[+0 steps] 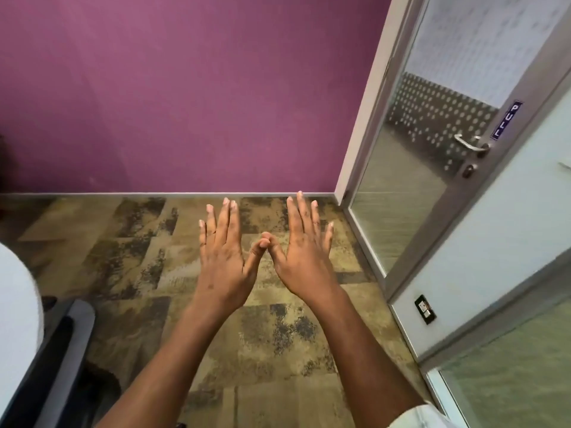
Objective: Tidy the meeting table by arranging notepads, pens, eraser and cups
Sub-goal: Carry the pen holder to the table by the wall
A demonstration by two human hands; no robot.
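We hold both hands out in front, backs up. Left hand: released, fingers straight, grasping nothing. Right hand: same, flat and bare. The two thumb tips touch between them; the fingers point at the purple wall. Under the hands is only patterned carpet.

Task things: no notepads, pens, eraser or cups in view. A white rounded edge at far left may be the meeting table, but we cannot tell; a dark and grey chair-like part sits just beside it. A glass door with a PULL label and a metal handle stands at right.

Judgement: this looks like a hands-in-view pose, with tidying not begun. To do the step well, we should turn head and body left so the table fills the view before reaching. We should then look over all the items first, group like with like, and keep both hands in frame. Cups should move upright and one at a time in case they hold liquid.
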